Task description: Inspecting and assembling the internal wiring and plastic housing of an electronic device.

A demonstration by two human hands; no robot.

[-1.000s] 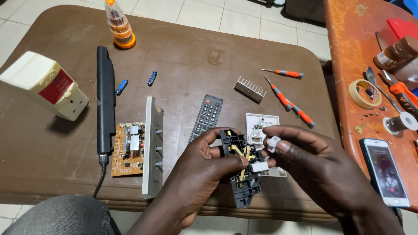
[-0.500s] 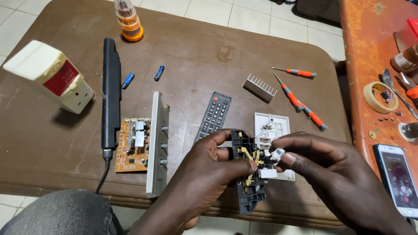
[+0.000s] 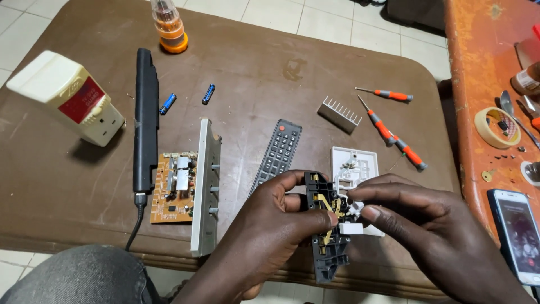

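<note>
Fingers of the left hand (image 3: 270, 231) are clamped on a black socket module (image 3: 326, 225) with brass contact strips, thumb across its front and the other fingers wrapped round its left edge, holding it upright above the near edge of the brown table (image 3: 259, 73). Fingertips of the right hand (image 3: 416, 225) are pinched together on a small white plastic piece (image 3: 354, 209) at the module's right side, thumb below and forefinger above, so the piece sits just between both hands and touches the module.

Behind the hands a white socket faceplate (image 3: 354, 166) lies flat on the table, partly hidden. To its left lies a black remote control (image 3: 278, 152), then a long white casing (image 3: 205, 186) on its edge with an orange circuit board (image 3: 174, 186) attached. Further left are a black soldering tool (image 3: 145, 118) with its cord, two blue batteries (image 3: 167, 103), and a cream voltage protector (image 3: 67, 98). Three orange-handled screwdrivers (image 3: 394, 141) and a finned heatsink (image 3: 339, 114) lie beyond the faceplate. A smartphone (image 3: 517, 233) rests on the orange bench (image 3: 478, 67) to the right.
</note>
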